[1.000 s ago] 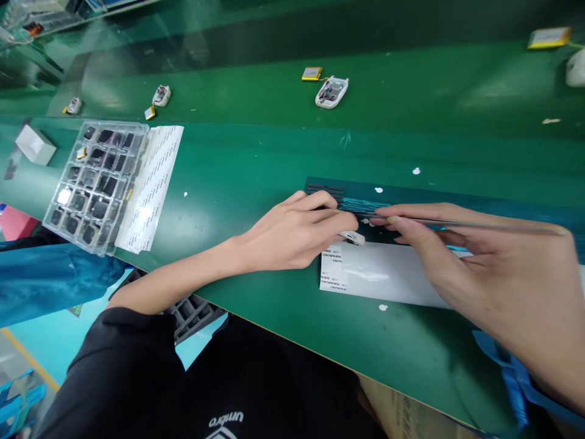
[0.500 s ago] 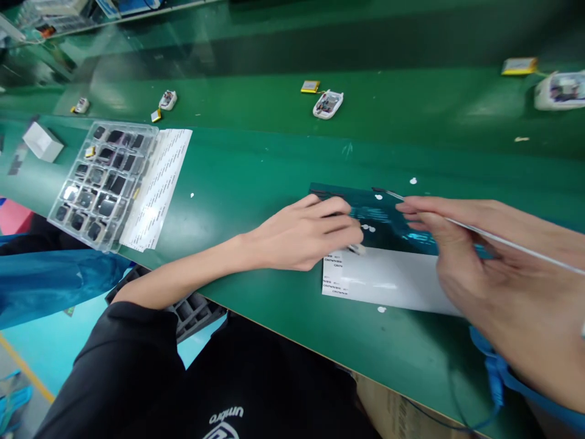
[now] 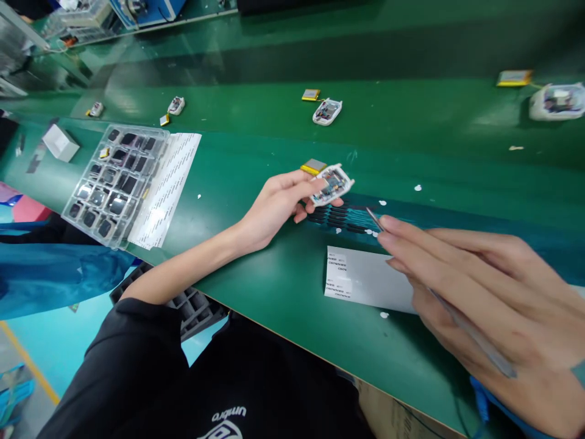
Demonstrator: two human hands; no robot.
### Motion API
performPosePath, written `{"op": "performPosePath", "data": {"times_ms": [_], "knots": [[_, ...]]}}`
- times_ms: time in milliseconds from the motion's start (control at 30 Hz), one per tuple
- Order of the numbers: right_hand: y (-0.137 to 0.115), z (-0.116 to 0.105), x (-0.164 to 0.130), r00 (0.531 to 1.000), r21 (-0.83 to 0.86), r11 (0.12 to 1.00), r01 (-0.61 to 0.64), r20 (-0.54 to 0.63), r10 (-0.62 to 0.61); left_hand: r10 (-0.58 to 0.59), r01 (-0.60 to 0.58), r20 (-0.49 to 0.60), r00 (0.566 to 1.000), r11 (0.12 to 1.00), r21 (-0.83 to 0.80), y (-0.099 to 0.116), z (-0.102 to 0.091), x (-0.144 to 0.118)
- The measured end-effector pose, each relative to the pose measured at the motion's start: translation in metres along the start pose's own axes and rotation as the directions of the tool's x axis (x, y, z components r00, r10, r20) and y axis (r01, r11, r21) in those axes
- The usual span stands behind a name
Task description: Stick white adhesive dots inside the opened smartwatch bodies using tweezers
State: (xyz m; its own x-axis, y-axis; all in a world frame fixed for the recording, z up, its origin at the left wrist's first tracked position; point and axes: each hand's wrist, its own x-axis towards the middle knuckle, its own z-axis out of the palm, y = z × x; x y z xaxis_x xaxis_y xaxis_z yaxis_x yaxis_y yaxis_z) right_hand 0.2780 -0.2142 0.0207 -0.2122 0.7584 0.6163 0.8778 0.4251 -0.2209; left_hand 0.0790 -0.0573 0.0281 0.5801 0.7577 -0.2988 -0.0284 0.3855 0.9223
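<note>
My left hand (image 3: 278, 204) holds a small white open device shell (image 3: 333, 183) with a circuit board inside; a yellow-edged battery (image 3: 313, 166) hangs beside it. The hand is lifted above a dark blue sheet (image 3: 351, 216) with black strips. My right hand (image 3: 475, 292) grips thin metal tweezers (image 3: 375, 220), whose tip points at the blue sheet. A white label sheet (image 3: 365, 279) lies just below the tweezers' tip, on the green table (image 3: 256, 164).
A clear tray (image 3: 114, 183) of dark parts sits at left on a white printed sheet (image 3: 167, 186). A white box (image 3: 60, 142) lies further left. More white devices (image 3: 327, 111) with batteries (image 3: 311, 94) rest on the far belt; another device (image 3: 556, 100) at right.
My left hand has lifted off the blue sheet and now holds the white device with its battery up. My right hand with the tweezers has dropped lower and turned.
</note>
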Motion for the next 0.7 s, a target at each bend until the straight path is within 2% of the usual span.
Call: {"op": "performPosePath", "data": {"times_ms": [100,233,400,600,700], "knots": [[-0.004,-0.005,0.0,0.995,-0.056,0.996,0.064,0.081,-0.059,0.051,-0.05,-0.012,0.999,0.998,0.025,-0.008,0.007,-0.006],[-0.007,-0.012,0.0,0.978,-0.073,0.991,0.108,0.187,-0.093,0.036,-0.039,-0.058,0.998,0.998,-0.044,-0.014,0.013,-0.01],[-0.009,-0.011,0.0,0.972,-0.079,0.99,0.118,0.212,-0.099,0.04,-0.045,-0.046,0.998,0.994,-0.099,-0.016,0.015,-0.012],[-0.01,-0.007,0.0,0.971,-0.053,0.996,0.069,0.232,-0.055,0.004,-0.007,-0.043,0.999,0.997,-0.078,-0.014,0.017,-0.015],[-0.011,-0.008,0.0,0.976,-0.053,0.995,0.081,0.206,-0.068,0.01,-0.014,-0.058,0.998,0.997,-0.076,-0.012,0.019,-0.016]]}}
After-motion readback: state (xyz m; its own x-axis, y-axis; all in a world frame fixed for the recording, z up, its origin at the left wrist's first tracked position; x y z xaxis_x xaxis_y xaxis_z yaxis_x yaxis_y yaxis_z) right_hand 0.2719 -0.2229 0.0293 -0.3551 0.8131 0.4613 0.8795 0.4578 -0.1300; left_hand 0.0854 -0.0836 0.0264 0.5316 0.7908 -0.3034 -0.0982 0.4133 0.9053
